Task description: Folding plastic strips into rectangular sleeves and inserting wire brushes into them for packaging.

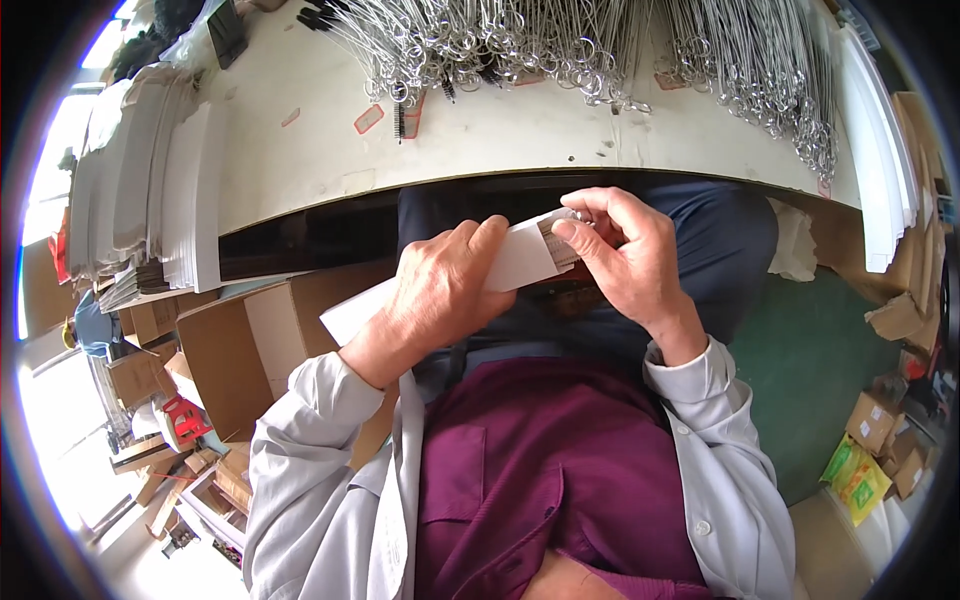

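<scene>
My left hand (445,285) is wrapped round a long, narrow white box (527,252), held tilted above my lap. The box's right end is open, and a brownish, layered insert (562,245) shows in its mouth. At that end my right hand (632,255) has its thumb and forefinger drawn together. A small shiny metal bit shows at its fingertips; most of what it grips is hidden.
On the white table (300,165) ahead lies a big heap of wire-handled brushes (520,50) with ring ends. White flat boxes are stacked at left (190,200) and right (880,150). An open cardboard carton (240,345) stands left of my lap.
</scene>
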`<control>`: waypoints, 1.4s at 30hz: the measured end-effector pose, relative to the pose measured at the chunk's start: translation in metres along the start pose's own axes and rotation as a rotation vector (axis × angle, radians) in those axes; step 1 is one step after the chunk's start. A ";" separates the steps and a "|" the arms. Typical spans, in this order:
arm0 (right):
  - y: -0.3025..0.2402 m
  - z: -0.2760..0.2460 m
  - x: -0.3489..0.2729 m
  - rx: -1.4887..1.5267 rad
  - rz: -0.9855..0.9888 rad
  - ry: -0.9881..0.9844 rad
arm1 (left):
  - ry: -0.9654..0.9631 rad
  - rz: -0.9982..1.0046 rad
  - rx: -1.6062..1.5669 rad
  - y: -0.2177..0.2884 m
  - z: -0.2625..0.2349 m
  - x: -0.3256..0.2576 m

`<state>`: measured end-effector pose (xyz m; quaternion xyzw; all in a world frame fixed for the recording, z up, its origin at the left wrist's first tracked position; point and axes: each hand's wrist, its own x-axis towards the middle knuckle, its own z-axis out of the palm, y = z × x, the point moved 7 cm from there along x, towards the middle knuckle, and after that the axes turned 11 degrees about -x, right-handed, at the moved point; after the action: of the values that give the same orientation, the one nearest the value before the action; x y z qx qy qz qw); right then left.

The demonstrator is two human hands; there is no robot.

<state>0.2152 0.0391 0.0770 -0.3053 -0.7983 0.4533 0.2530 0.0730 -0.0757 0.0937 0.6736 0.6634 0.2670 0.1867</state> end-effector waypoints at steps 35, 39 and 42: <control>0.011 0.023 -0.018 0.039 0.085 0.053 | 0.031 -0.282 -0.176 -0.015 0.035 -0.022; 0.008 0.010 -0.014 -0.087 -0.083 0.192 | -0.014 -0.326 -0.195 -0.015 0.036 -0.019; 0.012 0.003 -0.012 -0.062 -0.040 0.194 | -0.037 -0.349 -0.204 -0.017 0.037 -0.019</control>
<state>0.2243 0.0332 0.0636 -0.3395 -0.7895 0.3916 0.3287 0.0824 -0.0900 0.0522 0.5307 0.7362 0.2840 0.3094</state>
